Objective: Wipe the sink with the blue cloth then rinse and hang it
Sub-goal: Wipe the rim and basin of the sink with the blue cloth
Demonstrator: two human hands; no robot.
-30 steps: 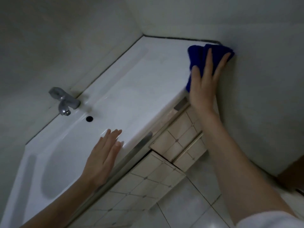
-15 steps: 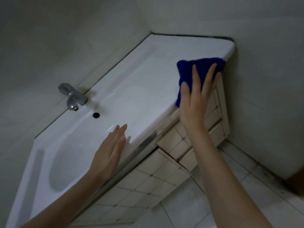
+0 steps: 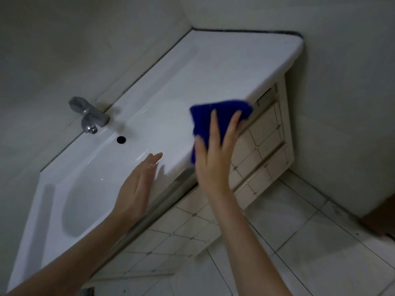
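With straight fingers the right hand (image 3: 213,165) presses the blue cloth (image 3: 202,122) on the front edge of the sink (image 3: 213,67); it looks soft and light, probably best gathered at its middle.

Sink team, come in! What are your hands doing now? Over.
Right hand flat, pressing blue cloth on sink front edge. Left hand open at the same edge. Nothing blocking the cloth.
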